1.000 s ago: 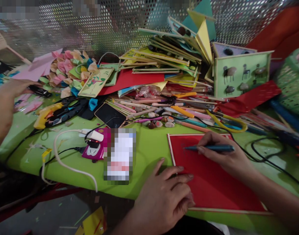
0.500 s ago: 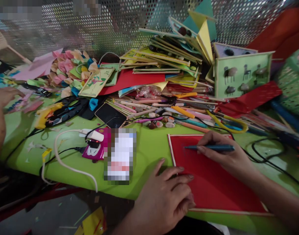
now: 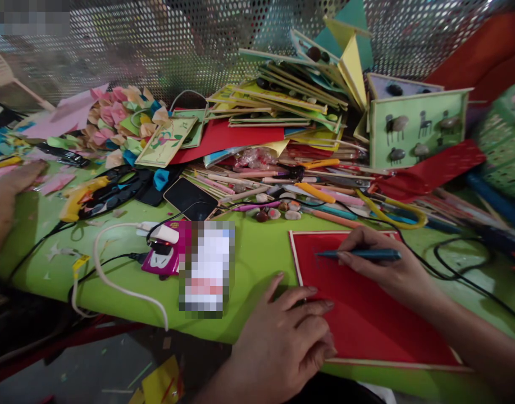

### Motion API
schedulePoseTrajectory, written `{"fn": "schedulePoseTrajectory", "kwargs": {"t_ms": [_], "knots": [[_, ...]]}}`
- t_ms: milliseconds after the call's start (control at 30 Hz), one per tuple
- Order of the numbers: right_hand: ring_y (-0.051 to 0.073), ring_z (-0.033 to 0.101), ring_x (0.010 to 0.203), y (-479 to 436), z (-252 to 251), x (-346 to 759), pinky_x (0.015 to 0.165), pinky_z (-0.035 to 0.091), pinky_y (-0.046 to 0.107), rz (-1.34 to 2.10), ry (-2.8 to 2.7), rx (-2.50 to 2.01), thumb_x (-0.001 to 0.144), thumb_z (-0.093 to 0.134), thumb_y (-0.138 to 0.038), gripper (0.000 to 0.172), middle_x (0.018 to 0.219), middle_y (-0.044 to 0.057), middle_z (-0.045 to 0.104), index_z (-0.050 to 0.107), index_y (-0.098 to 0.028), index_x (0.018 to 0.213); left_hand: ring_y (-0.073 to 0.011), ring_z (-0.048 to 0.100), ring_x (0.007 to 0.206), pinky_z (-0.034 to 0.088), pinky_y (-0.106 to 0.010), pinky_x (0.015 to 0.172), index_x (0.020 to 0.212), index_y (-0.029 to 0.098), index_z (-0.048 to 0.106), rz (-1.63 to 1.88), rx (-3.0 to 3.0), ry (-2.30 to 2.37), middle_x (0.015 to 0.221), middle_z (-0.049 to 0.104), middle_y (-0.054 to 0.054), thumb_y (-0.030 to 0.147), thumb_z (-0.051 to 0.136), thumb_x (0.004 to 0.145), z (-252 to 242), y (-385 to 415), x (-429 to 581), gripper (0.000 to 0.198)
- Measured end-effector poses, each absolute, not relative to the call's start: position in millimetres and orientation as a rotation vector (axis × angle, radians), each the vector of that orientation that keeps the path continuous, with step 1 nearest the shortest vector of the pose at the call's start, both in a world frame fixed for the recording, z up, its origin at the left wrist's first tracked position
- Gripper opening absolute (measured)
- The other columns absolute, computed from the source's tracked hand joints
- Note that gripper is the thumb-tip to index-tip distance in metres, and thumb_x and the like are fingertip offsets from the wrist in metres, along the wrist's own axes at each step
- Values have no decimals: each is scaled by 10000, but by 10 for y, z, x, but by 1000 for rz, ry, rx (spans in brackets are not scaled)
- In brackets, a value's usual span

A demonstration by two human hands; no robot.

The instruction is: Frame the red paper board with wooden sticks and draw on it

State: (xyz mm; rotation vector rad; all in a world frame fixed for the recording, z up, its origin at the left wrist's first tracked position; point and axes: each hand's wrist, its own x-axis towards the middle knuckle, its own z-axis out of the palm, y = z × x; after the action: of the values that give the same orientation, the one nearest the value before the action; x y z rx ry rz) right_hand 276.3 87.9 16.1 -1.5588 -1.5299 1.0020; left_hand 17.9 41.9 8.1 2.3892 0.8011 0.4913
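Note:
My right hand (image 3: 369, 258) grips a dark blue pen (image 3: 377, 255) between thumb and fingers. The pen's tip points left, at the upper left part of a red sheet (image 3: 367, 320) framed with pale sticks. Faint dark marks show on the red beside the tip. My left hand (image 3: 288, 331) lies spread, its fingers over the left edge of the red sheet and its palm near the table's front edge. Nothing shows between those fingers. Just left of it lies a phone (image 3: 209, 269) with a lit, blurred screen.
A purple power strip (image 3: 161, 261) with plugs and cables sits left of the phone. Pens, sticks and pebbles (image 3: 293, 214) line the back, below stacked framed cards (image 3: 282, 95). A glue gun (image 3: 84, 196) lies left. Another person's hand (image 3: 7, 196) is at far left.
The pen and my right hand have shifted very slightly left. My left hand stays put. At far left the other person's hand has moved lower, and a yellow object now shows above it.

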Motion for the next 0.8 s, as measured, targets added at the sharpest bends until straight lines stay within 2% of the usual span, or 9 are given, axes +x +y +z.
{"fn": "schedulePoseTrajectory", "kwargs": {"t_ms": [433, 800], "knots": [[163, 534, 615, 893, 164, 2798, 582, 418, 300, 949, -1571, -1606, 819, 745, -518, 287, 672, -16, 638, 651, -257, 747, -153, 574, 1380, 203, -443, 1295, 1071, 256, 673, 474, 2397, 803, 1388, 727, 47, 358, 536, 1086, 89, 411, 179, 172], [171, 581, 651, 898, 152, 2817, 616, 445, 305, 1000, -1500, -1556, 834, 766, -546, 321, 698, 1, 673, 666, -248, 766, -159, 578, 1374, 217, -451, 1301, 1078, 261, 687, 444, 2395, 806, 1382, 729, 62, 345, 564, 1068, 113, 420, 176, 149]]}}
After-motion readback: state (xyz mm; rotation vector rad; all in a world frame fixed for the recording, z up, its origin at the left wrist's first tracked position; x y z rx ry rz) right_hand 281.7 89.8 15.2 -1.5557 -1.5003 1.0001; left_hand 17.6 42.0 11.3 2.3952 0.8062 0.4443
